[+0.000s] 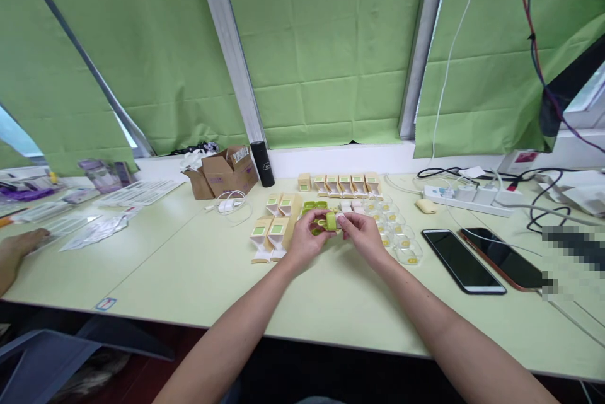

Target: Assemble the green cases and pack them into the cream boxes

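Cartons (260, 231): just left of your hands; a sideways knock could topple them.
Left hand (303, 239): your grip is closed, fingertips pinching the green piece.
Green piece (331, 221): between your hands, over the bench (189, 278); uneven pinching could make it slip.
Right hand (367, 237): your grip is closed on its right end.
Clear cups (409, 255): close by; your forearm could scatter them.

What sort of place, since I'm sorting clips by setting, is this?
Probably a small packing or assembly workroom: rows of small cardboard packages, clear plastic containers beside them on the right, and another person's hand at far left.
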`<state>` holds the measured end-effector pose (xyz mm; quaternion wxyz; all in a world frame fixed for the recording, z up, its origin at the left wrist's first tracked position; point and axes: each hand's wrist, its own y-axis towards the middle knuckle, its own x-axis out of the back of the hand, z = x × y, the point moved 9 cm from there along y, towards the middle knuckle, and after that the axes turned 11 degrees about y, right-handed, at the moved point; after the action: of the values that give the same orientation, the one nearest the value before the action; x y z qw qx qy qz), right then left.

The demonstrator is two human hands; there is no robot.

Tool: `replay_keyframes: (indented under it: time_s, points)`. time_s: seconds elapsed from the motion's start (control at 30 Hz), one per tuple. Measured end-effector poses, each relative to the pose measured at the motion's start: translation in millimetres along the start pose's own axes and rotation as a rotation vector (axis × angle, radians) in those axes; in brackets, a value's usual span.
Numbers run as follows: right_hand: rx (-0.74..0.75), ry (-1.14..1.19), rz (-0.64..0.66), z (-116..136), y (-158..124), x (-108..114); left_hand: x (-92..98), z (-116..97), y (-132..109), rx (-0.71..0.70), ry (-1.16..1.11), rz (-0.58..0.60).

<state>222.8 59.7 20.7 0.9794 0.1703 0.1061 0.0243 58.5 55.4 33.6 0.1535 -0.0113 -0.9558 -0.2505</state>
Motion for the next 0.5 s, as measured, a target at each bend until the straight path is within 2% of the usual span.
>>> replay_keyframes:
  time_s: [0.27, 0.5]
  points:
    - [0.000, -0.017, -0.004, 1.5, -4.8, -6.4, -1.0, 0.1, -0.6, -0.017, -0.016, 0.003]
    - [0.053, -0.073, -0.041, 8.8, -7.7, -6.8, -4.3, 4.8, -0.7, 0.048, -0.101, 0.012]
